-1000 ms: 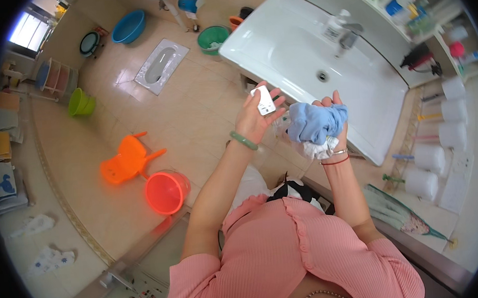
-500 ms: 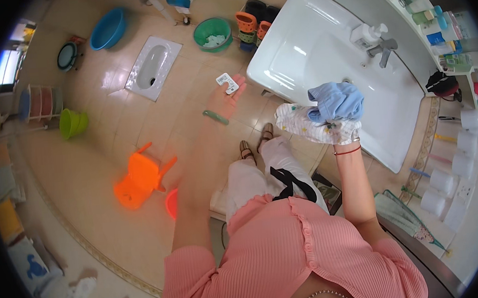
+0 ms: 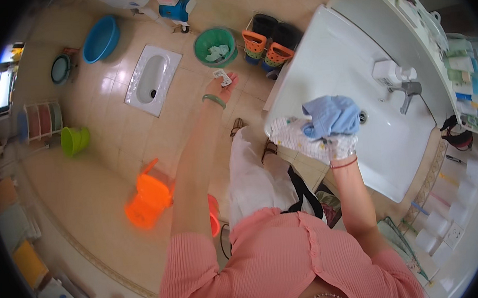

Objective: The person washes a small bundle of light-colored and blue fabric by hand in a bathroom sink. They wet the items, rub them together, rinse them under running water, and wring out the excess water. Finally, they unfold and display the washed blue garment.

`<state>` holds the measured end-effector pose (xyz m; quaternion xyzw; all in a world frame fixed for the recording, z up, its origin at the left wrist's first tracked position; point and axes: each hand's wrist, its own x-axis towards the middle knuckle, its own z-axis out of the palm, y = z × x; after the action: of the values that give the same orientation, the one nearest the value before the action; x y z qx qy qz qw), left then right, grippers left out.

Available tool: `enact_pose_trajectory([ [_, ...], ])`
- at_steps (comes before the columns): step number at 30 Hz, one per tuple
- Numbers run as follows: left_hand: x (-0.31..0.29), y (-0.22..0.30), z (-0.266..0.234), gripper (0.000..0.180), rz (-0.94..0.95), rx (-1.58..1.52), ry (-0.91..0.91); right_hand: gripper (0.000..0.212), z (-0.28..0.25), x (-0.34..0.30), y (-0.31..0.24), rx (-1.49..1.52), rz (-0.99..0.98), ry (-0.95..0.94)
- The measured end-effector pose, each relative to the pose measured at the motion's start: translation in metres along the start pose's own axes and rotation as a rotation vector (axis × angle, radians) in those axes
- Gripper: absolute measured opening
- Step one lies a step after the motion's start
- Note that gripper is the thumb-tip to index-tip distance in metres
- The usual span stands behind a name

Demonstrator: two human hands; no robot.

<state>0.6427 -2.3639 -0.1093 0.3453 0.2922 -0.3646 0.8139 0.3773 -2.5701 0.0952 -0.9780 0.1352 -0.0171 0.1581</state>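
My left hand (image 3: pixel 223 87), with a green bangle at the wrist, reaches out over the floor with its palm partly turned up. A small white clothing tag (image 3: pixel 222 77) with dark print is pinched between its thumb and fingers. Just beyond the fingertips stands a green waste basket (image 3: pixel 196 50) with crumpled white paper inside. My right hand (image 3: pixel 348 158) is mostly hidden by the clothes it carries over the near edge of the washbasin. These are a light-blue garment (image 3: pixel 332 116) bunched on top of a white patterned cloth (image 3: pixel 298 137).
The white washbasin (image 3: pixel 395 166) with its tap (image 3: pixel 407 94) and a soap bottle (image 3: pixel 391 73) fills the right side. Shoes in orange baskets (image 3: pixel 268 50) stand by it. A squat toilet (image 3: pixel 153 80), a blue tub (image 3: pixel 101 39) and an orange child's chair (image 3: pixel 148 197) are on the left.
My left hand, still holding the tag, has come closer to the green waste basket. My body and view have shifted; the right hand keeps the clothes over the basin's edge.
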Motion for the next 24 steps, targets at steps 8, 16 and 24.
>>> enact_pose_trajectory([
  [8, 0.174, 0.064, -0.019, 0.032, 0.035, 0.163, 0.072, 0.021, 0.033, 0.027, -0.01, 0.23, 0.23, 0.096],
  [16, 0.185, 0.063, -0.015, 0.035, 0.011, 0.258, 0.283, 0.018, 0.069, 0.051, -0.005, 0.629, 0.409, 0.033],
  [24, -0.091, -0.001, 0.126, 0.048, 0.095, 0.81, -0.515, 0.044, 0.086, 0.022, 0.016, 0.834, 0.534, 0.254],
])
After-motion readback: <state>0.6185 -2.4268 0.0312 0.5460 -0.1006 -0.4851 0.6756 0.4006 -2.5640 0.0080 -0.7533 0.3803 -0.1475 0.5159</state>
